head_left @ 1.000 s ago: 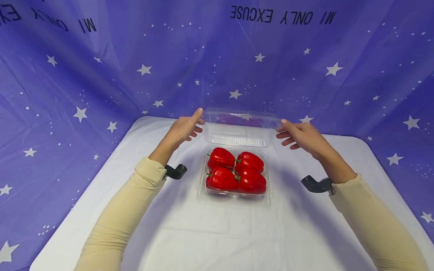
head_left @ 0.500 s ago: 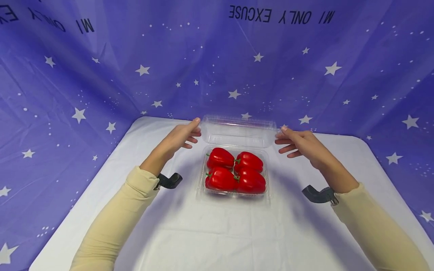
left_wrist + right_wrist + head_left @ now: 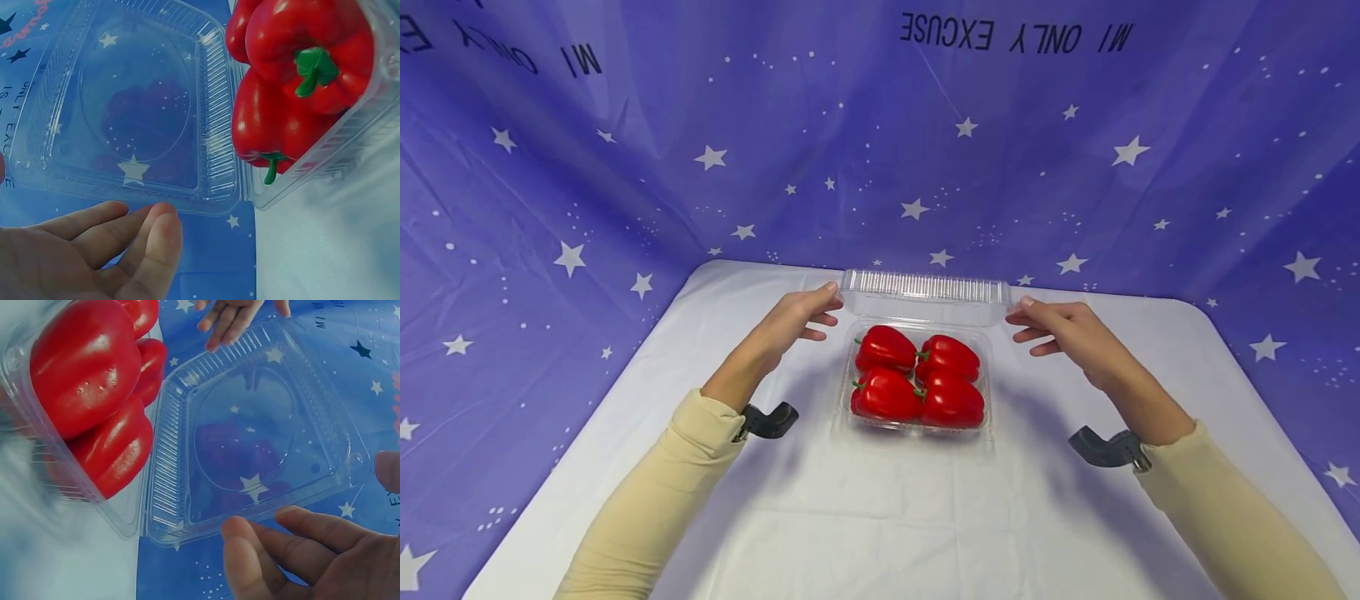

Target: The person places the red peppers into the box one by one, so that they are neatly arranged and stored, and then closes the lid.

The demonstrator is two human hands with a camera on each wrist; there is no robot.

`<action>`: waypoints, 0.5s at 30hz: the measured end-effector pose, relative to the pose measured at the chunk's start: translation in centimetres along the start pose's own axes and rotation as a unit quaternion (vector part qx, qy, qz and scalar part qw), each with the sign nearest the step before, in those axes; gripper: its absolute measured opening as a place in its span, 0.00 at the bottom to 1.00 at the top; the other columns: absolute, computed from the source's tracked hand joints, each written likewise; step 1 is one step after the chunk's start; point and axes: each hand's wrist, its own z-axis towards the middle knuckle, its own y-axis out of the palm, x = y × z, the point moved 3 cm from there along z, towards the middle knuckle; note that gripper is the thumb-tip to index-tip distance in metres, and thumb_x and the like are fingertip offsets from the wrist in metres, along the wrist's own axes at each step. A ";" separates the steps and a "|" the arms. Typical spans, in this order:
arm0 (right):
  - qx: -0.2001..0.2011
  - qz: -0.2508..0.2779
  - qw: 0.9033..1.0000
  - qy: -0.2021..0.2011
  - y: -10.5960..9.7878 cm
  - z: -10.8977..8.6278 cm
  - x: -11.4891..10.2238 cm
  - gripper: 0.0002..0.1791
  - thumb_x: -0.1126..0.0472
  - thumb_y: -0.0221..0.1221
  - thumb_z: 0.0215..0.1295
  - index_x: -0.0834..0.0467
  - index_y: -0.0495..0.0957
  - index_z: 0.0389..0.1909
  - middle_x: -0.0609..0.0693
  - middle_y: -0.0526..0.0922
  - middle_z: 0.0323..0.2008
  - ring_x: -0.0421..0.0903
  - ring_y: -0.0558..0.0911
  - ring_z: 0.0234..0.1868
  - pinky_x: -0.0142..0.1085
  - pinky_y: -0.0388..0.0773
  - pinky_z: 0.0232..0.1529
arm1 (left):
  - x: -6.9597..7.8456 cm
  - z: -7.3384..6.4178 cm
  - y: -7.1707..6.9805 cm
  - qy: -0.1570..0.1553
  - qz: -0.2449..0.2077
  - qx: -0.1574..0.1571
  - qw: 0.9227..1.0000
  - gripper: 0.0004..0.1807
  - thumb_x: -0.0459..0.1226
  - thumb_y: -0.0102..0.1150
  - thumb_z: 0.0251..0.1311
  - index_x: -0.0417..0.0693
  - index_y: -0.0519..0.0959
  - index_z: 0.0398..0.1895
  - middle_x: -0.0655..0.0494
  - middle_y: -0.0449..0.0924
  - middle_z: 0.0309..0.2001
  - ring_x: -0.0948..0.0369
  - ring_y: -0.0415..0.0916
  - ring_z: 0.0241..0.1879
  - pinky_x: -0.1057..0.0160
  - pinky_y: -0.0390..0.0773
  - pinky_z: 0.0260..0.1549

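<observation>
A clear plastic clamshell tray [image 3: 917, 431] sits mid-table and holds several red bell peppers [image 3: 917, 379]. Its hinged lid [image 3: 925, 296] stands up at the back, tilted over the rear of the tray. My left hand [image 3: 822, 310] is at the lid's left corner with straight fingers, the top fingertip against the edge. My right hand [image 3: 1024, 321] mirrors it at the right corner. The left wrist view shows the lid [image 3: 137, 112] just above my relaxed left hand [image 3: 94, 250], beside the peppers [image 3: 300, 75]. The right wrist view shows the lid [image 3: 250, 437], the peppers [image 3: 87, 381] and my right hand [image 3: 300, 556].
A white table [image 3: 880, 517] carries the tray. Blue cloth with white stars [image 3: 625, 125] hangs behind and on both sides. Dark camera mounts sit at my left wrist [image 3: 767, 421] and right wrist [image 3: 1105, 450].
The lid has come down lower and now shows mostly its ribbed edge. Both hands have dropped with it and drawn back a little toward me.
</observation>
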 end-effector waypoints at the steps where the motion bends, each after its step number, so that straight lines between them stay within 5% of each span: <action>1: 0.002 0.001 1.000 -0.003 0.0 0.0 0.1 0.32 0.44 0.43 0.78 0.68 0.74 0.62 0.67 0.77 0.62 0.30 0.84 0.43 0.29 0.84 0.43 | -0.1 -0.1 0.0 0.002 -0.001 -0.001 1.000 0.36 0.55 0.38 0.73 0.36 0.66 0.71 0.41 0.68 0.71 0.45 0.70 0.66 0.47 0.75 0.63; 15: -0.007 0.003 1.000 -0.027 1.0 -1.2 1.4 0.28 0.50 0.46 0.78 0.65 0.68 0.69 0.67 0.74 0.65 0.27 0.81 0.46 0.28 0.83 0.45 | -1.8 -1.1 0.4 0.038 -0.018 -0.021 0.999 0.33 0.49 0.40 0.74 0.37 0.62 0.73 0.41 0.63 0.74 0.42 0.67 0.68 0.44 0.73 0.64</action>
